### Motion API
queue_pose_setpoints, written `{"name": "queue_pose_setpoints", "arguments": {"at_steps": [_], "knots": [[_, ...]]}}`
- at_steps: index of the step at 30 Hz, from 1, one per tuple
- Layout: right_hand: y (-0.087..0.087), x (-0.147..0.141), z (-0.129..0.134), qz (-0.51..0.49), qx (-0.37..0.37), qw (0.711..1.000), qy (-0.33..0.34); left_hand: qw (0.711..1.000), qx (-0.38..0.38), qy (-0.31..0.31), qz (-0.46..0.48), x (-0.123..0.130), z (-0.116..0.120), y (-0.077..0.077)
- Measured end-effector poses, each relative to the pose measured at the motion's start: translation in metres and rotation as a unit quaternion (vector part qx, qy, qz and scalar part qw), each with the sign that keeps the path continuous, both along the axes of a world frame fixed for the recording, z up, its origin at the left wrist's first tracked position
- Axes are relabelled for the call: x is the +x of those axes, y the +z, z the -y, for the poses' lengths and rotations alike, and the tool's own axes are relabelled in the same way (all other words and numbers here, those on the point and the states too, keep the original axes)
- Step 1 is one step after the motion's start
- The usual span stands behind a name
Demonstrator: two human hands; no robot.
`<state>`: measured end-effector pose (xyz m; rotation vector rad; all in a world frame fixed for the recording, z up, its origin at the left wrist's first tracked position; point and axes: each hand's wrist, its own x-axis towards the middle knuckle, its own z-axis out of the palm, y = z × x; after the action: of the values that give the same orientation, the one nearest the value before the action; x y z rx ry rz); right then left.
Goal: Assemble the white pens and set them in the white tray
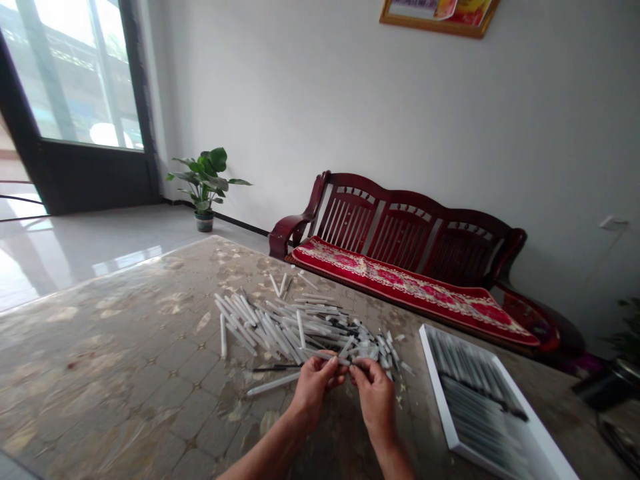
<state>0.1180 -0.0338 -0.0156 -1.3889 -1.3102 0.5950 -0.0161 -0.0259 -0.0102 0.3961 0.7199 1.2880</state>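
Note:
My left hand (317, 379) is closed on a slim pale pen-like stick (343, 362), pinching it between thumb and fingers. At the stick's other end, the thumb and fingertips of my right hand (374, 390) are pinched together. Just beyond both hands spreads a loose heap of white tubes (270, 330), with dark-tipped pieces mixed in on its right side. Two thin black sticks (275, 368) lie left of my left hand, and a single white tube (273, 385) rests nearer to me.
A white open box (440, 400) at the right holds rows of dark sticks in clear sleeves. The patterned tablecloth (135, 373) covers the table. Behind it stand a red wooden bench (405, 220) with a floral cushion and a potted plant (204, 220).

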Motion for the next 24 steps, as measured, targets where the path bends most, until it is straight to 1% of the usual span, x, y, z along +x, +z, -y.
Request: {"name": "queue_pose_setpoints", "arguments": {"at_steps": [5,10,14,19,21,24], "knots": [[0.003,0.002,0.003,0.111,0.016,0.994,0.013,1.0,0.002,0.01,-0.016,0.0,0.001,0.0],[0.006,-0.003,0.006,0.2,0.039,0.979,-0.015,1.0,0.017,0.009,-0.022,0.001,0.003,0.0],[0.01,-0.003,0.008,0.192,0.014,0.981,-0.011,0.999,0.022,0.01,-0.035,0.002,0.002,0.001],[0.017,-0.001,0.011,0.154,0.005,0.988,0.032,0.999,0.017,0.014,-0.045,0.003,0.001,0.001],[0.016,-0.001,0.01,0.157,0.005,0.987,0.023,0.999,0.018,0.008,-0.043,0.004,0.001,0.0],[0.012,-0.001,0.008,0.141,-0.018,0.99,0.009,0.999,0.021,0.002,-0.045,0.005,0.001,-0.001]]}}
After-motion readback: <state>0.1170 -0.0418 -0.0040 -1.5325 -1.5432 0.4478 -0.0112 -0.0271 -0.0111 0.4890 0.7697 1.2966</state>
